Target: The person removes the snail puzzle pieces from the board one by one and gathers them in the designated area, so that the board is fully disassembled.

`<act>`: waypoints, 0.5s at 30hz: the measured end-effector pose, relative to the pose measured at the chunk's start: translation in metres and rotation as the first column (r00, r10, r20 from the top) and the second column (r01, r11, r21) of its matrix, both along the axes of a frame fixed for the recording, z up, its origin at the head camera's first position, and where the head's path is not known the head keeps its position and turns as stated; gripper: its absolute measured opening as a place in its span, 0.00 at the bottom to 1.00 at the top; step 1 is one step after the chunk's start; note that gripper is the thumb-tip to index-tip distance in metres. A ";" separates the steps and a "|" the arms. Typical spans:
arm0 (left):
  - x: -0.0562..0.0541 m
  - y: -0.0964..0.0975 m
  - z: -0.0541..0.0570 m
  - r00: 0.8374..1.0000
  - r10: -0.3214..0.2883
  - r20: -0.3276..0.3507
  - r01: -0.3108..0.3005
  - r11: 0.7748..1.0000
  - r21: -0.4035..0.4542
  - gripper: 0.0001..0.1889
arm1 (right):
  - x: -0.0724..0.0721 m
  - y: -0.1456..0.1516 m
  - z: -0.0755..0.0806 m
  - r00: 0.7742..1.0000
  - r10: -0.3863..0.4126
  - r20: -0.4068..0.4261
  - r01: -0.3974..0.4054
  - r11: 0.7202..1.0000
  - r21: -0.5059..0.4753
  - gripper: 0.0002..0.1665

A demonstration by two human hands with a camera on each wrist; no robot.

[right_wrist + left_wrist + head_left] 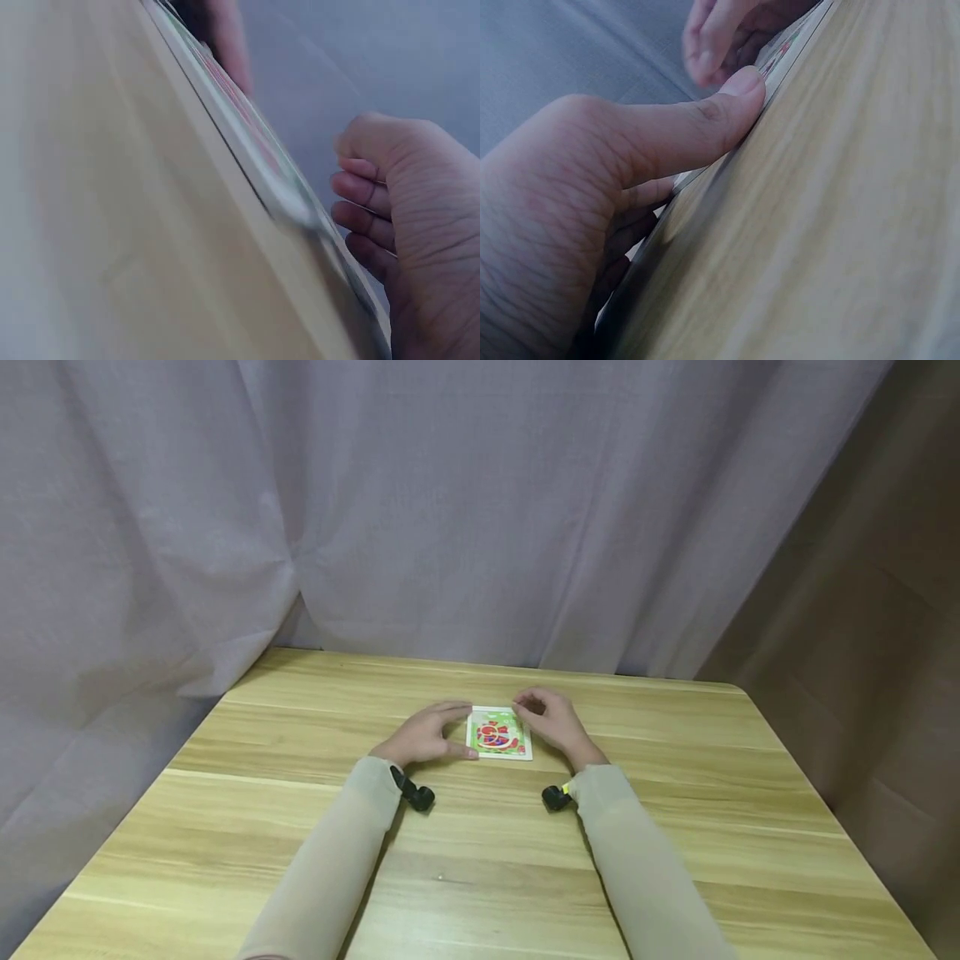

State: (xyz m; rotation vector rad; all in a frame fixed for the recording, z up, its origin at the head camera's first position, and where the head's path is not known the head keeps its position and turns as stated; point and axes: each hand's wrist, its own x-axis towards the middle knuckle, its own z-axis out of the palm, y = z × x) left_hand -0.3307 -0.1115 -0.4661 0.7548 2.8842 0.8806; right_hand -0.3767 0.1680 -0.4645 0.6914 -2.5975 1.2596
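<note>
Head | left fingers (457,706) touching picture board (491,714) | pale markings (512,722) illegible

The head view looks forward and down from over the near side of the table (487,877), far enough back to include both sleeves (330,860) and the curtain (465,510) beyond. The left wrist view sits low and close beside the left hand (423,735), steeply tilted, facing across the card (498,732) toward the right hand (553,720). The right wrist view, equally low and close, tilts oppositely and catches part of the left hand. Both wrist views share the card.
</note>
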 end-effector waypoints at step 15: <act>-0.003 -0.001 -0.002 1.000 0.000 -0.008 0.000 1.000 0.020 0.52 | -0.003 -0.047 -0.002 0.989 0.139 -0.043 -0.130 0.978 0.165 0.07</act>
